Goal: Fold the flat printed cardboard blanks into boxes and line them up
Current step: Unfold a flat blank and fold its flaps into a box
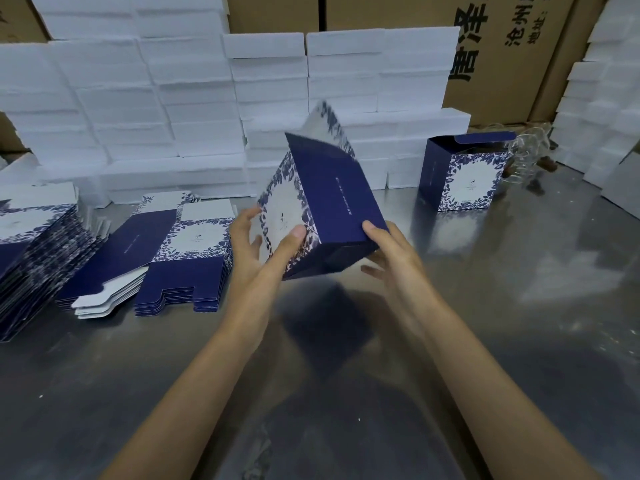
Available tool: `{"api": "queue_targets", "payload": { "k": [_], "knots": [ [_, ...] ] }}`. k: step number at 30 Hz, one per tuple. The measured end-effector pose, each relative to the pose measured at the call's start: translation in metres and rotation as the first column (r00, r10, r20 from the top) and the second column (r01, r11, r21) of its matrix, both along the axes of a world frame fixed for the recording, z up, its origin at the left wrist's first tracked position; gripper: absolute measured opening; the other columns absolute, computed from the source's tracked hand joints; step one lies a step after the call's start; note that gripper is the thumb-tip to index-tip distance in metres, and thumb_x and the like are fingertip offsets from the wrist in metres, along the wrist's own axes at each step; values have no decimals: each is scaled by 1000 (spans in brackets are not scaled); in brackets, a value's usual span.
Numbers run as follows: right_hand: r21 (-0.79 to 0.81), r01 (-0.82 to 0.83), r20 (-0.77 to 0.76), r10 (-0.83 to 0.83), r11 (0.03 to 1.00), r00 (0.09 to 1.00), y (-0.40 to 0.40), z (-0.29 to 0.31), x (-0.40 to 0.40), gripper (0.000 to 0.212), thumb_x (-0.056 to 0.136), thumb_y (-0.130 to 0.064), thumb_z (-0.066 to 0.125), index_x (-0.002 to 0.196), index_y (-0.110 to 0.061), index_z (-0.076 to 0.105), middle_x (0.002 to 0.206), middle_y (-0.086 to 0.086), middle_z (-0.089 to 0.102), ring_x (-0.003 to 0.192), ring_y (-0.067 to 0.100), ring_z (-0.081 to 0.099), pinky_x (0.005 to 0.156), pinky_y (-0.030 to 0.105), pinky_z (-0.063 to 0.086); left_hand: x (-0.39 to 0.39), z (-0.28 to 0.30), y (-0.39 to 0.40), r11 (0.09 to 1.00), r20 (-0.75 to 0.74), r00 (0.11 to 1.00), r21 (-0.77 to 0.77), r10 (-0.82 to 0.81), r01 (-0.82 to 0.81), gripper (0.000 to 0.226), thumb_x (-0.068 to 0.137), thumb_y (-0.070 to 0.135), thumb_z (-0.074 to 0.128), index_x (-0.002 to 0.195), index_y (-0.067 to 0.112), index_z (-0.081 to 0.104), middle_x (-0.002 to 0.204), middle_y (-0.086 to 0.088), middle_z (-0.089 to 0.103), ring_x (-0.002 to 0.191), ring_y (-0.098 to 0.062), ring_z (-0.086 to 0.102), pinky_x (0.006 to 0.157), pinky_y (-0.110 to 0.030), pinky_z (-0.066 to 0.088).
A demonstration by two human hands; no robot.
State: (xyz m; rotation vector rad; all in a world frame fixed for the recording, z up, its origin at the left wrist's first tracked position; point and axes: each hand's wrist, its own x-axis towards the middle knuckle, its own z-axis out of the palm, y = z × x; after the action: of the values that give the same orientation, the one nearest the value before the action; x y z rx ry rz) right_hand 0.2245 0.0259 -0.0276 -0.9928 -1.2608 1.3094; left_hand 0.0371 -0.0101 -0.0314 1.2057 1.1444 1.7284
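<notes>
From my remote station, nearest the camera I noted the bare, reflective steel table (pixel 485 341), with both forearms reaching forward over it.

The left hand (pixel 256 251) gripped the half-erected navy cardboard box with a white, blue-leaf printed face (pixel 322 209), thumb pressed on the printed face and fingers spread behind its left edge. The right hand (pixel 391 258) pinched the lower right corner, thumb on the navy side panel; its remaining fingers sat beneath the base, and I could not tell whether they pressed the bottom flaps or hung loose. The box was held clear of the table, tilted, its top flap standing open.

Risks, in my judgement: the base appeared not fully locked, so a release now could let it spring back flat; uneven thumb pressure could crease the printed face; the tilted hold invites a slip onto the table.

Further left lay a short stack of flat navy-and-white printed blanks (pixel 180 251), with a taller, fanned stack (pixel 38 258) beside it; a careless reach could scatter the latter.

Further right stood one finished navy box with its lid flap raised (pixel 465 174), just beside clear glassware (pixel 526 157), which a box set down hard could knock.

Behind stood stacked white foam blocks (pixel 173 98) and brown cartons (pixel 502 46).
</notes>
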Motion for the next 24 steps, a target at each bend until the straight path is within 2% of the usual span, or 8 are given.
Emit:
{"api": "queue_targets", "payload": {
  "k": [3, 7, 9, 12, 14, 16, 20, 24],
  "knots": [
    [69, 40, 35, -42, 997, 999, 2, 2, 8, 26, 96, -26, 62, 118, -39, 64, 114, -27, 69, 111, -7, 61, 88, 21, 44, -7, 0, 0, 999, 50, 998, -37, -30, 32, 101, 53, 57, 93, 133, 68, 33, 146, 22, 39, 129, 14, 43, 104, -24, 38],
    [111, 188, 140, -202, 976, 969, 2, 3, 10, 42, 95, -4, 60, 118, -39, 65, 128, -12, 62, 122, 6, 54, 95, 20, 43, -8, -2, 1, 999, -23, 999, -33, -38, 37, 97, 62, 63, 85, 143, 55, 32, 123, 19, 63, 119, 3, 59, 100, -31, 43],
    [64, 252, 64, -256, 966, 965, 1, 5, 11, 19, 100, -30, 60, 117, -34, 68, 125, -10, 68, 121, 9, 60, 103, 26, 47, -4, -1, 0, 999, -61, 998, -42, -25, 23, 78, 69, 71, 74, 139, 50, 44, 114, 18, 68, 113, -2, 63, 104, -41, 44],
    [15, 209, 12, -209, 978, 978, -5, 13, 6, 81, 69, -92, 54, 131, -41, 59, 134, -16, 64, 128, 10, 57, 115, 46, 40, 1, 5, -3, 998, -76, 997, -60, -28, 24, 55, 78, 75, 56, 127, 50, 57, 115, 12, 65, 114, -9, 62, 97, -42, 52],
    [58, 164, -22, -163, 985, 986, -6, 14, 3, 102, 51, -101, 56, 136, -45, 52, 138, -20, 59, 130, 6, 55, 114, 43, 41, 4, 9, -5, 997, -76, 997, -67, -34, 29, 50, 84, 72, 47, 126, 47, 59, 112, 9, 65, 110, -12, 62, 92, -40, 53],
    [127, 121, 21, -125, 985, 992, -12, 14, -2, 91, 53, -95, 64, 133, -53, 49, 133, -31, 59, 124, -8, 55, 109, 33, 44, 7, 11, -7, 997, -93, 995, -73, -28, 21, 41, 95, 63, 45, 127, 41, 59, 111, 8, 67, 106, -12, 64, 87, -37, 56],
    [164, 116, 4, -118, 980, 993, -15, 10, -6, 82, 71, -52, 83, 143, -46, 45, 134, -18, 63, 122, 4, 62, 109, 42, 48, 11, 16, -10, 989, -128, 991, -145, -32, 13, 27, 100, 44, 53, 123, 31, 60, 108, 13, 69, 96, -1, 68, 68, -17, 55],
    [163, 113, -16, -112, 980, 994, -13, 11, -4, 82, 73, -40, 80, 145, -47, 42, 133, -19, 64, 120, 6, 63, 107, 44, 50, 0, 38, -4, 955, -189, 976, -293, -110, 51, 30, 95, 47, 59, 100, 17, 63, 80, 13, 69, 78, -8, 69, 69, -30, 58]
  ]
}}
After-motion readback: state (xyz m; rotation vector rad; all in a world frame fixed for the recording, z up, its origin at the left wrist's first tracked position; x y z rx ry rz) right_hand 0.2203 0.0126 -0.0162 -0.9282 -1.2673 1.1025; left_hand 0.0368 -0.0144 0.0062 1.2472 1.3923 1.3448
